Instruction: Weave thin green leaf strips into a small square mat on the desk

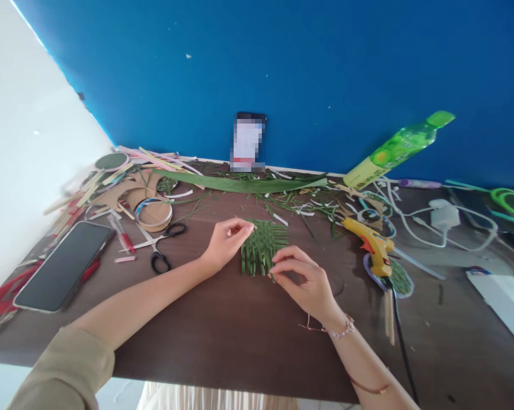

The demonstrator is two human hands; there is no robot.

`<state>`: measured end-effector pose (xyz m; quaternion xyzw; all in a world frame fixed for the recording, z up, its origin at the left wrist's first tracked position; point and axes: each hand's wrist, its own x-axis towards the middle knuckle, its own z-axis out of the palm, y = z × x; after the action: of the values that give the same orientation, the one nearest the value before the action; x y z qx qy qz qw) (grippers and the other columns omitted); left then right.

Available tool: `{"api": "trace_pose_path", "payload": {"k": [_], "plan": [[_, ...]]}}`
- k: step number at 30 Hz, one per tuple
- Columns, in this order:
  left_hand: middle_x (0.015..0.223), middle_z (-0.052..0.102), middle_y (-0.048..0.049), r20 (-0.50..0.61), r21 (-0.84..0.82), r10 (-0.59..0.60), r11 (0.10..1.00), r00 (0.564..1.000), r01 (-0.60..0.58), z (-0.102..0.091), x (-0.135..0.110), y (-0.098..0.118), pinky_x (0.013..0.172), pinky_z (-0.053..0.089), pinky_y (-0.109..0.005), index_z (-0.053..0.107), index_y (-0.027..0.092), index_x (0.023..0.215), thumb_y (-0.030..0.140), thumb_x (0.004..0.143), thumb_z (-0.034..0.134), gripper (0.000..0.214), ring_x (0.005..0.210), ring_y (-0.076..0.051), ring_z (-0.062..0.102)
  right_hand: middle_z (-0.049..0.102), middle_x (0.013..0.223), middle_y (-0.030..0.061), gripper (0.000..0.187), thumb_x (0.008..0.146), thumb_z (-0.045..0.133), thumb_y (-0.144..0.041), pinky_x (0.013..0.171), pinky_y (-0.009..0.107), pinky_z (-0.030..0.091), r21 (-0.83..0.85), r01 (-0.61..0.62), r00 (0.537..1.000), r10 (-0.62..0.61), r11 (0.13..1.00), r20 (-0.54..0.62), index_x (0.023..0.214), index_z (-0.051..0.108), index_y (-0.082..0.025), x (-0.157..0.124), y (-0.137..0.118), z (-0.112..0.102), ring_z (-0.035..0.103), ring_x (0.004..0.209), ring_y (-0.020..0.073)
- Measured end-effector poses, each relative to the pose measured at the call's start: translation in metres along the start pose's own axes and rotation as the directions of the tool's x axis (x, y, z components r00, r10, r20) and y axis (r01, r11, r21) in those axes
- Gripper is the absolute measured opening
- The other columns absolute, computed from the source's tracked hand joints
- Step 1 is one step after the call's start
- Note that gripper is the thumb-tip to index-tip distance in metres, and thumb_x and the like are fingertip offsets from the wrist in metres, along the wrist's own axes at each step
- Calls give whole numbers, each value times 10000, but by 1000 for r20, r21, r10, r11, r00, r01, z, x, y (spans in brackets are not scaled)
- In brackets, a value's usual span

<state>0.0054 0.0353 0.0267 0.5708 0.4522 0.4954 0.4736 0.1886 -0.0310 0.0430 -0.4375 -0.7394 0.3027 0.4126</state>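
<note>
A small mat woven from green leaf strips (pixel 263 242) lies on the dark brown table between my hands, its loose strip ends fanning out at the right and toward me. My left hand (pixel 229 242) pinches the mat's upper left edge between thumb and forefinger. At the lower right, my right hand (pixel 301 279) has its thumb and fingertips closed on the end of a green strip. Past the mat lies a long, uncut green leaf (pixel 243 183) among leaf scraps.
Scissors (pixel 156 245), a tape roll (pixel 154 213) and a dark-screened phone (pixel 64 265) lie at left. Another phone (pixel 248 142) leans against the blue wall. At right are a yellow glue gun (pixel 374 245), a leaning green bottle (pixel 397 151) and a white charger (pixel 444 213) with its cable.
</note>
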Motion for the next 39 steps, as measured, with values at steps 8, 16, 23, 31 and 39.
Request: {"api": "trace_pose_path", "payload": {"k": [8, 16, 23, 31, 39], "plan": [[650, 607, 2, -213, -150, -64, 988, 975, 32, -9, 20, -17, 625, 405, -231, 637, 166, 681, 362, 735, 612, 205, 641, -107, 530, 586, 885, 49, 52, 793, 647, -240, 701, 301, 516, 90, -40, 999, 38, 995, 29, 756, 685, -235, -2, 2, -7, 584, 793, 156], [599, 552, 11, -393, -134, -82, 991, 916, 31, -32, 41, -23, 559, 380, -210, 589, 166, 658, 384, 718, 603, 227, 599, -96, 515, 551, 836, 46, 102, 730, 715, -290, 638, 309, 504, 313, -106, 987, 138, 944, -81, 688, 656, -219, -3, 4, -17, 551, 748, 158], [620, 593, 10, -468, -153, -108, 987, 877, 40, -49, 54, -18, 492, 379, -173, 495, 168, 695, 274, 714, 565, 128, 536, -78, 545, 619, 845, 40, 145, 768, 680, -344, 768, 363, 509, 456, -97, 930, 244, 885, -276, 785, 590, -231, -6, 17, -26, 601, 854, 187], [741, 662, -62, -67, 610, 94, 792, 993, -34, -62, 49, -16, 624, 481, -297, 562, 170, 830, 205, 754, 535, 88, 648, -190, 634, 626, 788, 34, 96, 820, 608, -297, 653, 307, 529, 15, -173, 895, 164, 985, -416, 861, 602, -211, 1, 17, -26, 612, 705, 159], [1122, 611, -125, 383, 831, 363, 268, 850, -488, -28, 12, 2, 892, 398, -418, 622, 155, 1035, 161, 808, 460, 279, 1044, -283, 543, 630, 871, 61, 184, 872, 468, -141, 744, 337, 498, -460, 49, 984, -121, 886, -128, 889, 634, -219, 0, 33, -30, 602, 821, 183]]}}
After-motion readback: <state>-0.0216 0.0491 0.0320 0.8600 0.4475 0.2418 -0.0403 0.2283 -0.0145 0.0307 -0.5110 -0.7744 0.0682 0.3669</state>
